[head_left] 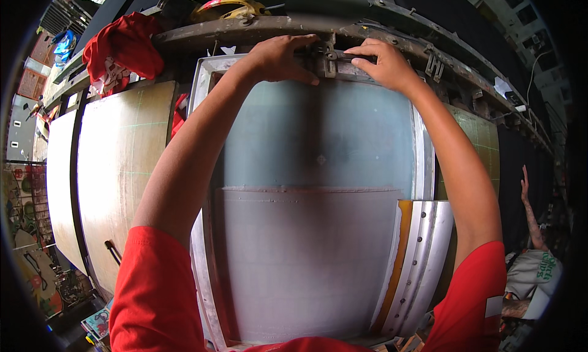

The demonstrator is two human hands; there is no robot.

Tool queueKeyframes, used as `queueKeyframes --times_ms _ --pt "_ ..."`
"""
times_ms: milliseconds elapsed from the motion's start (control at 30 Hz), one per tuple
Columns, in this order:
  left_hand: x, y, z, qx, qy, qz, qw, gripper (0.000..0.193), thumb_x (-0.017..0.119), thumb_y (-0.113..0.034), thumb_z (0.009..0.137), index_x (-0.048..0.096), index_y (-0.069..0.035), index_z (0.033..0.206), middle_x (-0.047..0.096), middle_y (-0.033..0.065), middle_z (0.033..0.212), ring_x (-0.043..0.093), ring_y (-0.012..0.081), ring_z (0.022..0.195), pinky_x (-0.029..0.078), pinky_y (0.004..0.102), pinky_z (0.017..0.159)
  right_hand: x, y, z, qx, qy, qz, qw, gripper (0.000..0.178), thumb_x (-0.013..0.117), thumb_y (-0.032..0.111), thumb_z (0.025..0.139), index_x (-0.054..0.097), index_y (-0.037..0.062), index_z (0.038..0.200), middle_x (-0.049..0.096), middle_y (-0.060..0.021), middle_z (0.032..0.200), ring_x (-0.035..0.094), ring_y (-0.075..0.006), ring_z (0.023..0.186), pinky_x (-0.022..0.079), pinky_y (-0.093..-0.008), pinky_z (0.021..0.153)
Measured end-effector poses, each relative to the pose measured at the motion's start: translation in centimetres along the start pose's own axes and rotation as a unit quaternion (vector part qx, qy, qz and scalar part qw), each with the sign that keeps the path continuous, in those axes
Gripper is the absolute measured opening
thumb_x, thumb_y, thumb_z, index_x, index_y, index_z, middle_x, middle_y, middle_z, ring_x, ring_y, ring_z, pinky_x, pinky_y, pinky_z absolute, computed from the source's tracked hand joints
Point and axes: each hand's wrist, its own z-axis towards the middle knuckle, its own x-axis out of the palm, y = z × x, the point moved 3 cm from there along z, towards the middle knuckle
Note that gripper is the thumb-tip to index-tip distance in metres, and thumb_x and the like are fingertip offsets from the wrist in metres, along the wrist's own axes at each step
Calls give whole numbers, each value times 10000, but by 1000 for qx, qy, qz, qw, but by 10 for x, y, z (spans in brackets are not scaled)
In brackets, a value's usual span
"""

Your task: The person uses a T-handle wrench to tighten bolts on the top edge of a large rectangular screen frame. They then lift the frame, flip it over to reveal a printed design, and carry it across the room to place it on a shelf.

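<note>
Screen frame [422, 150], near edge partly behind red shirt [303, 346], clamp [331, 56] at frame's far side, details too dark to tell, left hand [277, 57] there, some fingers hidden, blurred dark oval [324, 4] beyond frame

light looks strongest from about 9 o'clock, where the tan board [119, 180] washes out to white glare. the mesh panel [306, 266] in the centre is lit more softly, with a dark, soft-edged band running down from 12 o'clock — shadow or reflection, hard to tell. the hands [392, 64] near 12 o'clock look fairly sharp; the dark oval [327, 4] beyond them is smeared out of focus. toward 3 o'clock everything turns dim. the fisheye bends the metal rail [373, 32] into an arc — and black vignetting swallows the rim.
</note>
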Motion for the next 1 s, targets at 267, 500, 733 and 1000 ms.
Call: queueKeyframes --times_ms 267,500,733,1000 --pt "-5 15 -20 -39 2 -10 999 986 860 -448 598 426 -162 1435 615 126 1260 596 272 1151 472 393 971 -39 -34 -66 142 -88 89 982 290 589 146 924 640 26 1183 644 -127 1181 578 -201 1128 415 -308 987" --pt "1 -3 -1 -26 40 -17 999 1046 806 -625 524 450 -227 1424 560 68 1348 522 258 1251 411 365 1043 -107 -236 -343 336 -83 39 937 422 536 184 976 451 -43 1322 505 -175 1337 482 -264 1246 343 -368 1079" --pt "11 16 8 10 24 -29 999 960 796 -562 560 479 -225 1400 591 56 1311 554 229 1213 433 347 1014 -88 -164 -366 327 -36 -122 937 280 566 125 936 532 -12 1178 546 -195 1170 528 -325 1113 404 -423 965" --pt "-4 2 -4 -28 5 17 999 1022 795 -612 534 443 -262 1429 595 63 1305 564 251 1203 441 350 1008 -131 33 -179 82 -121 -205 968 302 581 12 866 576 -8 1167 545 -176 1235 510 -342 1178 366 -418 1052"
